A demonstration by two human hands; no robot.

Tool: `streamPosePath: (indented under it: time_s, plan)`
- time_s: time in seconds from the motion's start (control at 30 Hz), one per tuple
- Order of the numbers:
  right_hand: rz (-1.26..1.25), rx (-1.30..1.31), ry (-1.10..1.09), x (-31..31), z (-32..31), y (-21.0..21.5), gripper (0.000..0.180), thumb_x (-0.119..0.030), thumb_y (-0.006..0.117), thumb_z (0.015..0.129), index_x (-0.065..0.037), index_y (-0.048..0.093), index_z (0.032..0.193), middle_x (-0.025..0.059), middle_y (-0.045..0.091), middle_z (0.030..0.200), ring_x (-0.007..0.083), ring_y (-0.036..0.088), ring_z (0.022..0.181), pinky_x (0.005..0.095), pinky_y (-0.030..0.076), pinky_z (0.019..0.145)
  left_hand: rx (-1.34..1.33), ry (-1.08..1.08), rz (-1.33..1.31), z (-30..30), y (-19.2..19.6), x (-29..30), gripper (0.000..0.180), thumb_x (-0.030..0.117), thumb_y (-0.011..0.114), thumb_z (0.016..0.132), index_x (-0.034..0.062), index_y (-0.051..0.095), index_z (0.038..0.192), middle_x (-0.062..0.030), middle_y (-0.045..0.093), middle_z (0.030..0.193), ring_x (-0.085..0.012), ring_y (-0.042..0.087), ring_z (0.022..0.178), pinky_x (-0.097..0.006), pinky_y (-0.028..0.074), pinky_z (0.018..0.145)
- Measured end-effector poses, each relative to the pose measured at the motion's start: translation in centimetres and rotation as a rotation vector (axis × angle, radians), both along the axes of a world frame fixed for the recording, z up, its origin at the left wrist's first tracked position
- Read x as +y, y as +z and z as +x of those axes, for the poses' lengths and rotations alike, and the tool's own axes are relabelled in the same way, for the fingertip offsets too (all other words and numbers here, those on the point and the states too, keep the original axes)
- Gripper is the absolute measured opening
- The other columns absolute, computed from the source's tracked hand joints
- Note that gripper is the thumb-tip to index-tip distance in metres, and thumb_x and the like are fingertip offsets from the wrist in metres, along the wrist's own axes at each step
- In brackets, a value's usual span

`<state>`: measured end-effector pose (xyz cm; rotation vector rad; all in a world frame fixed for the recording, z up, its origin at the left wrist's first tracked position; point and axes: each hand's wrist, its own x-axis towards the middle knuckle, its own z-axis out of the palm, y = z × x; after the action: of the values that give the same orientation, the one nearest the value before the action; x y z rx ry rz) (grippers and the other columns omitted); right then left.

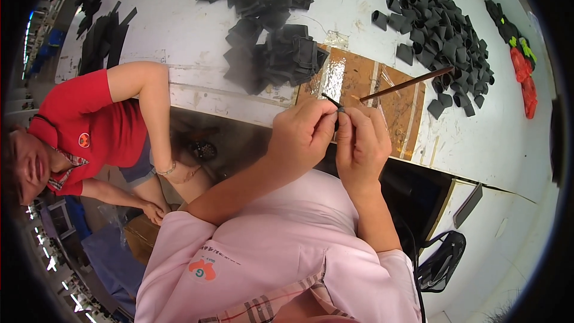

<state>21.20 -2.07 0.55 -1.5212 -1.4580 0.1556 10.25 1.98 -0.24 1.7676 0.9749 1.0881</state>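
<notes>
Both hands meet over the table's front edge, pinching a small black fabric piece (331,100) between fingertips. My left hand (304,130) is closed on its left side, and a thin dark end sticks out above those fingers. Pressed close beside it, my right hand (362,143) grips the piece with thumb and fingers; most of it is hidden. Just beyond the hands, a thin brown rod (406,86) slants up to the right over a brown taped board (353,70). Left of the board lies a heap of flat black fabric pieces (275,54).
Small black fabric loops (418,30) are piled at the far right of the white table (161,18). Black strips (106,42) lie far left. A red plastic bag (522,72) rests by the right edge. A person in red (89,107) sits close on my left.
</notes>
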Motion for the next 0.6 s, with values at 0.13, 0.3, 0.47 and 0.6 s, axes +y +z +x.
streamPosePath:
  time_s: [0.13, 0.3, 0.47, 0.6]
  plan:
    - [-0.006, -0.198, -0.049, -0.1, -0.3, -0.7, 0.013, 0.001, 0.059, 0.07, 0.001, 0.055, 0.082, 0.0106, 0.05, 0.072, 0.0258, 0.051, 0.063, 0.0336, 0.043, 0.052, 0.005, 0.156, 0.069, 1.0, 0.1, -0.6, 0.006, -0.002, 0.059, 0.076, -0.0015, 0.057, 0.082, -0.0013, 0.059, 0.068, -0.0038, 0.052, 0.054, -0.017, 0.043, 0.048]
    - [-0.189, 0.318, -0.115, -0.8, 1.1, -0.8, 0.014, -0.002, 0.061, 0.069, 0.001, 0.056, 0.082, 0.0071, 0.05, 0.069, 0.0143, 0.05, 0.057, 0.0259, 0.04, 0.048, -0.817, -0.282, -1.07, 0.3, 0.8, 1.0, 0.012, -0.002, 0.056, 0.078, 0.0019, 0.053, 0.089, -0.001, 0.055, 0.072, -0.0012, 0.039, 0.044, -0.014, 0.029, 0.038]
    - [-0.382, 1.637, 0.301, -0.6, 3.3, -1.1, 0.011, -0.003, 0.059, 0.075, 0.003, 0.059, 0.084, 0.0005, 0.051, 0.063, 0.0055, 0.04, 0.05, 0.0175, 0.029, 0.043, -0.287, -0.076, -0.568, 1.8, 2.0, 0.1, 0.016, -0.003, 0.053, 0.074, -0.0009, 0.053, 0.09, -0.0041, 0.055, 0.071, -0.0049, 0.048, 0.051, -0.017, 0.04, 0.046]
    - [-0.357, 1.829, 0.479, -1.0, 3.8, -0.6, 0.012, -0.013, 0.054, 0.083, -0.002, 0.055, 0.08, -0.0038, 0.041, 0.06, 0.0041, 0.034, 0.05, 0.0163, 0.025, 0.043, -0.032, 0.085, -0.021, 3.6, 0.7, 0.1, 0.01, -0.007, 0.053, 0.073, -0.0012, 0.057, 0.08, -0.0001, 0.055, 0.067, -0.0021, 0.047, 0.053, -0.017, 0.036, 0.047]
